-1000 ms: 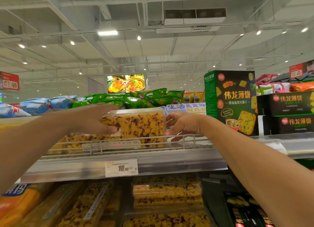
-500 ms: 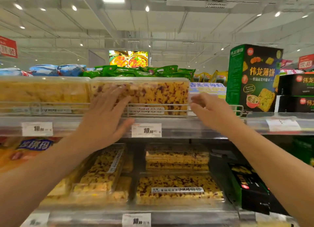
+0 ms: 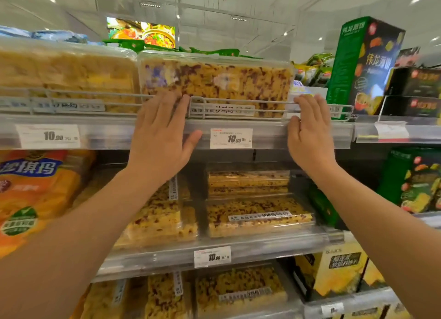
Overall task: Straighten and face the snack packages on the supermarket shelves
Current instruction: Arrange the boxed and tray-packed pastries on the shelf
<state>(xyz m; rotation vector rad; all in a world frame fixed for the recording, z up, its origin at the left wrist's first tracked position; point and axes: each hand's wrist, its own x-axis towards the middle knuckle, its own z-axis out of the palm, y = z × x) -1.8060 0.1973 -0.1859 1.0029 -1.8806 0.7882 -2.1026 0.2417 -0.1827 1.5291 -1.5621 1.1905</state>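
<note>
We see a clear snack box (image 3: 216, 84) on the top shelf (image 3: 274, 133), behind a wire rail (image 3: 238, 102). A like box (image 3: 66, 77) sits just left; a tall carton (image 3: 365, 65) stands right.

1. "10.90" is printed on the middle price tag (image 3: 231, 138) of the top shelf rail.
2. "10.90" is shown on the left price tag (image 3: 48, 136).
3. "10.90" is read on the lower price tag (image 3: 212, 256).
4. Other package labels are too blurred to be read.

price tag (image 3: 231, 138) on shelf edge | ceiling lights (image 3: 150, 5) | food screen (image 3: 141, 32)
</note>
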